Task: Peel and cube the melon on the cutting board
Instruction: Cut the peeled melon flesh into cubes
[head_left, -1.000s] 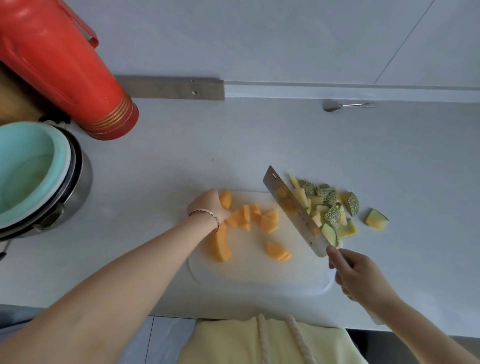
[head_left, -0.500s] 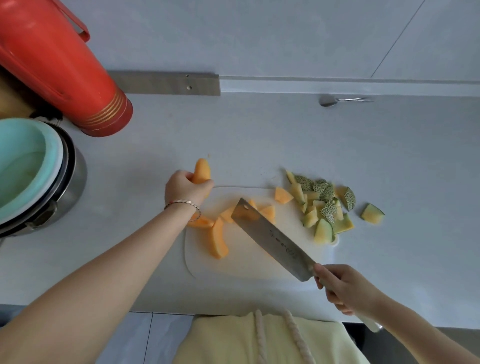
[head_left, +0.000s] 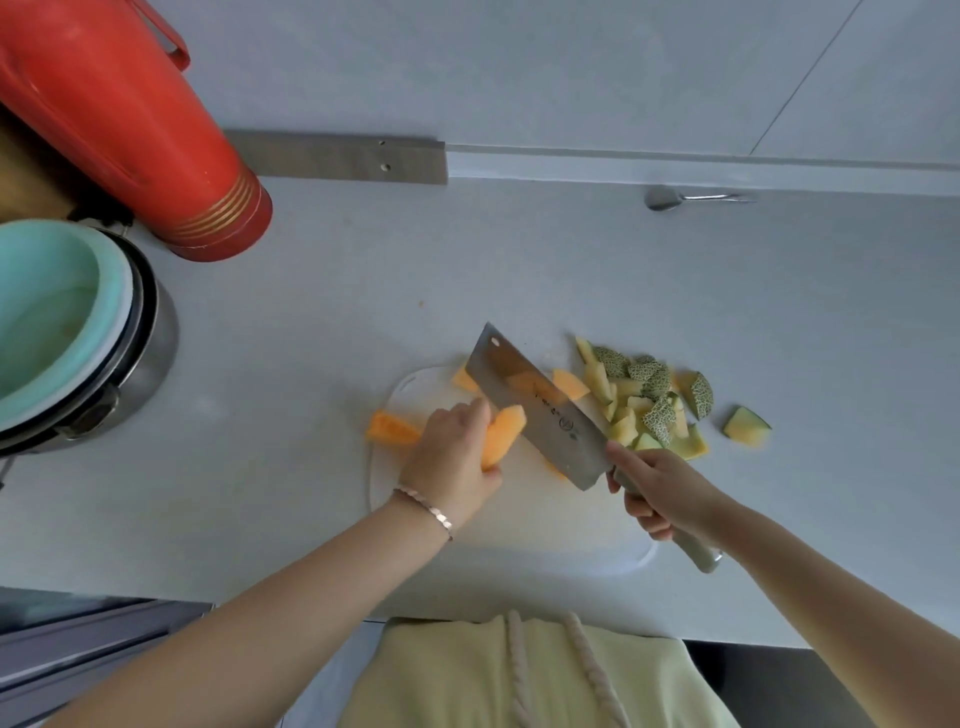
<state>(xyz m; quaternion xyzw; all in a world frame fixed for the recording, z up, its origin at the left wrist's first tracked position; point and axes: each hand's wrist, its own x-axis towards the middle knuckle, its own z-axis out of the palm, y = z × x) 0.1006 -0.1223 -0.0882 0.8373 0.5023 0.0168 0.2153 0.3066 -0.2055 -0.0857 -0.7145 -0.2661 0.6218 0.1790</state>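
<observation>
Two hands work over the white cutting board (head_left: 545, 525). Left hand (head_left: 452, 457) grips one peeled melon slice (head_left: 501, 436), partly covered by its fingers. Right hand (head_left: 657, 483) curls round the cleaver (head_left: 535, 405) handle. Blade hides most cubes (head_left: 569, 383); count unclear. At the board's left edge lies a second slice (head_left: 392, 428). Pale grey table (head_left: 779, 312); one rind pile (head_left: 649, 400) at right.

My left hand (head_left: 457, 460) covers the lower end of the melon slice (head_left: 504, 431) it grips, and the cleaver (head_left: 535, 405) blade hides part of the orange pieces (head_left: 570, 383) beyond it; the marks on the steel are too small to read. My right hand (head_left: 660, 488) wraps the handle, so only its butt shows. At the upper left the red flask (head_left: 130, 119) runs off the frame, and the teal bowl (head_left: 47, 306) in its steel pot (head_left: 153, 353) is cut by the left edge.
</observation>
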